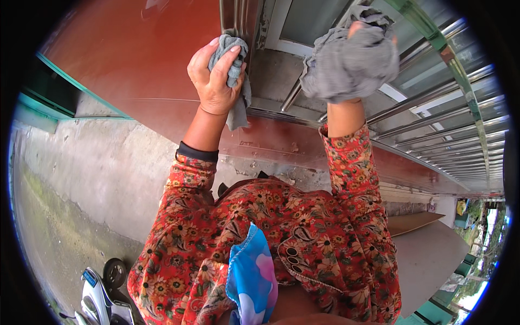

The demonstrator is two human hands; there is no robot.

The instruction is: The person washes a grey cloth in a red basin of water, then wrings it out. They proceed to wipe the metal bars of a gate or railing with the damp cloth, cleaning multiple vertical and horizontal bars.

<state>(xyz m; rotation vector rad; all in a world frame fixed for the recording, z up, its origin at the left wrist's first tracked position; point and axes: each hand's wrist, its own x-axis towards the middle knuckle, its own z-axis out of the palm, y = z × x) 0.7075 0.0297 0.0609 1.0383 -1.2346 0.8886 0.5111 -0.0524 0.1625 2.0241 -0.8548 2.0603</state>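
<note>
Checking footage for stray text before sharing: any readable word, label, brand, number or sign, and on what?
No text can be read.
Blue plate on the white scooter, lower left: marks, if any, too small to read.
Left cloth: no print visible.
Right cloth: none visible, blurred.
Floral top: pattern only.

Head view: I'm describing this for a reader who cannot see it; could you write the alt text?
A person's left hand holds a grey cloth at a shiny post beside a red panel, while the right hand is mostly hidden by a second, blurred grey cloth before metal bars. The person wears a red flowered top.
</note>
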